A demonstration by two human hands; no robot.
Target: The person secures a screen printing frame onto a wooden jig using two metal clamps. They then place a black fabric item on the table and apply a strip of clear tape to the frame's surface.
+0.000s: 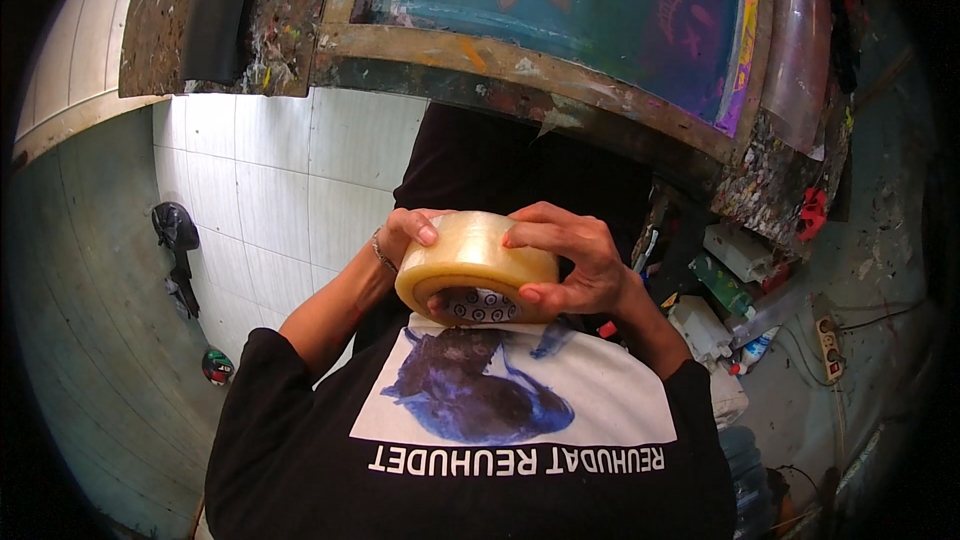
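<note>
Two hands meet on one thing in the head view, the only view we have: a fat roll of clear packing tape (472, 258), held up in front of our chest, just above the white printed panel of the black T-shirt (520, 410) we wear. Our left hand (405, 235) cups the roll from its left side, thumb laid on the top of the tape, and it is closed around it. Our right hand (575, 260) clasps the other side, fingers curled over the top and front edge, one fingertip pressed onto the outer wrap near the crest. We judge that this finger is feeling for the loose end of the tape. No strip hangs free that we can see, so as far as the picture shows, the roll is only in hand and nothing has been pulled off or stuck down yet; finding the end and drawing out tape seem to lie ahead.

Above the hands sits a paint-crusted wooden screen-printing frame (520, 65) with a teal mesh (600, 0), untaped where we can see it. Below is a white tiled floor (270, 190). At right, well apart from the roll, small boxes (735, 250) and a power strip (828, 348) lie in clutter.
</note>
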